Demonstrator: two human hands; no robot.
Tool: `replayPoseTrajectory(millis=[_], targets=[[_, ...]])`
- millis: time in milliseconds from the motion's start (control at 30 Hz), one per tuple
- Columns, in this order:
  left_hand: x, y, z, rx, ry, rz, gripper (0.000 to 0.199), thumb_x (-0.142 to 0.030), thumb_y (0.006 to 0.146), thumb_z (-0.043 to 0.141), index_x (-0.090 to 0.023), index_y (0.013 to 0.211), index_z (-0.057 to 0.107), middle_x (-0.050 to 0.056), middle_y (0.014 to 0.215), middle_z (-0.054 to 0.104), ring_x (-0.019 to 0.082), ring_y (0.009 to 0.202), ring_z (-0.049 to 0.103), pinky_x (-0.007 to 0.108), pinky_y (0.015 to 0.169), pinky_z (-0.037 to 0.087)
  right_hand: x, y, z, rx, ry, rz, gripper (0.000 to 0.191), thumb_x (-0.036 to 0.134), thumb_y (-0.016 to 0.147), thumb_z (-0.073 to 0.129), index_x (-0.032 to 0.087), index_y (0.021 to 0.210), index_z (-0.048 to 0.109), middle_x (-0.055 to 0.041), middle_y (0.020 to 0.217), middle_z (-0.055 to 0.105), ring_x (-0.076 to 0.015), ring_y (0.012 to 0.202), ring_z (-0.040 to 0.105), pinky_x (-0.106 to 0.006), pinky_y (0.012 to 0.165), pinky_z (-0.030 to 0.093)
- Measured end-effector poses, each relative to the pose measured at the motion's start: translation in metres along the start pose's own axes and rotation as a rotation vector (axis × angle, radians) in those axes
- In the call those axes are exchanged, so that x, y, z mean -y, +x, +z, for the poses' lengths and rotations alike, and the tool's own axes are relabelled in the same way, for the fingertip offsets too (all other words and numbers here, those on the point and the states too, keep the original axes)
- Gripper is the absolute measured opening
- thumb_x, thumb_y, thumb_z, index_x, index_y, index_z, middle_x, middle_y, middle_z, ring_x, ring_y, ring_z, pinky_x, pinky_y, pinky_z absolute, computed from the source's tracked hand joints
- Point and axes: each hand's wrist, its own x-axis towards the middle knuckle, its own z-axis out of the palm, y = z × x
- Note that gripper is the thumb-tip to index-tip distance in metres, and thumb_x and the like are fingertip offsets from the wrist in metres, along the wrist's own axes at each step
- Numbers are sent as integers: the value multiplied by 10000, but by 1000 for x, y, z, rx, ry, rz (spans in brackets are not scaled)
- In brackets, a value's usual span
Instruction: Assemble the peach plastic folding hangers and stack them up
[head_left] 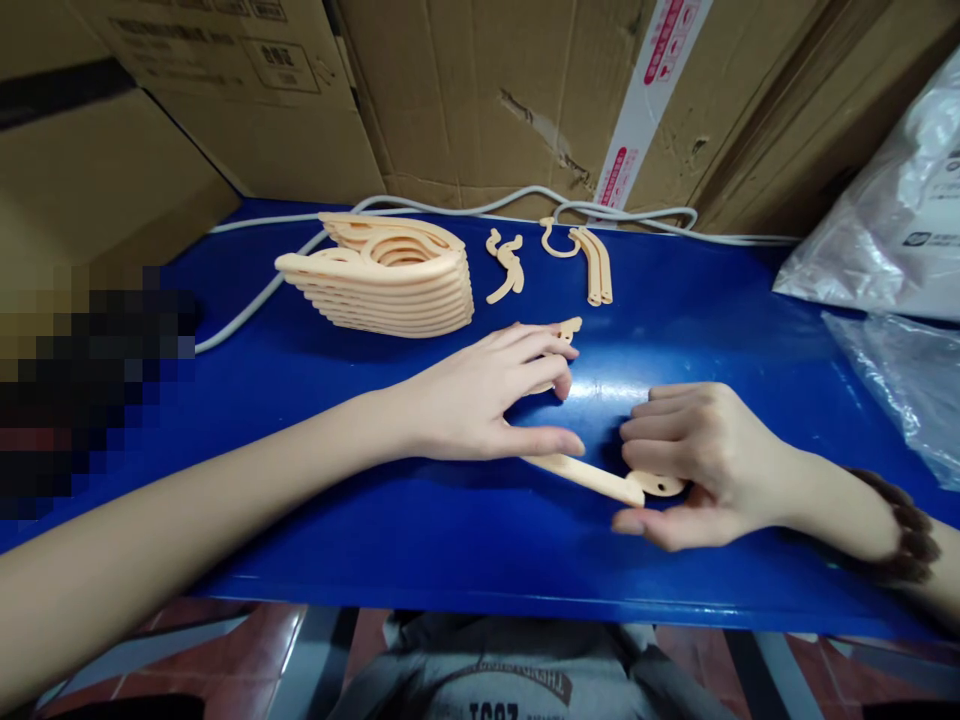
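A beige plastic folding hanger (589, 475) lies on the blue table, its bar running from under my left hand to my right. My left hand (480, 395) rests over it palm down, fingers spread and thumb along the bar. Beyond its fingertips a small beige end piece (571, 328) shows; whether it joins the same hanger is hidden. My right hand (705, 460) has its fingers curled and thumb tucked around the hanger's right end. Behind my left hand stands a neat stack of folded beige hangers (382, 300).
Loose beige hook pieces (506, 272), another hook (556, 245) and curved arm pieces (596, 268) lie at the back. A white cable (480, 212) runs along the cardboard boxes (480, 110). Clear plastic bags (885, 220) lie at the right. The blue table's front edge (487, 595) is near my body.
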Motion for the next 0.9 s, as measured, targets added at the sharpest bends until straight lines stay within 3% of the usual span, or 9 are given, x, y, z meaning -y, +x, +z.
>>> replayPoseTrajectory(millis=[100,233,433,567,767,900], targets=[[5,-1,-2,-25,14,-9,246,-333,968,501,-199,1153,591,116,1407,497,239,1412,342,414,1141,345,0,2,-3,12,44,-11,473,500,926,502,209,569,396,39,523,405,-129,553,364,-315,616,269],[12,-1,-1,-74,3,-24,367,-172,912,513,-201,1277,528,101,1415,483,220,1398,382,356,1116,388,-1,4,-2,28,11,-3,416,490,895,532,204,606,444,21,588,461,-153,648,416,-355,723,301],[18,0,0,-175,-22,-54,522,-231,864,602,-213,1360,442,85,1406,502,228,1326,475,347,1100,410,-4,4,-5,-2,-96,1,255,407,874,545,197,730,542,-66,855,610,-213,831,517,-409,839,354],[16,0,1,-182,-1,-49,525,-213,873,589,-208,1373,428,96,1397,501,225,1303,491,344,1091,416,-9,2,-7,-49,-209,-6,268,457,889,563,190,871,587,-110,1038,636,-240,912,541,-389,807,392],[12,-1,-1,-180,46,-70,456,-257,921,549,-194,1359,441,100,1359,524,225,1262,515,363,1086,423,-15,-4,-14,-171,-481,158,458,594,861,586,167,1025,609,-134,1044,653,-254,839,572,-384,708,387],[11,-1,-1,-170,95,-93,443,-282,937,532,-176,1358,444,110,1370,524,232,1282,500,376,1075,436,-14,-3,-15,-159,-402,162,394,536,893,587,177,1054,609,-108,1035,676,-250,885,608,-386,767,405]])
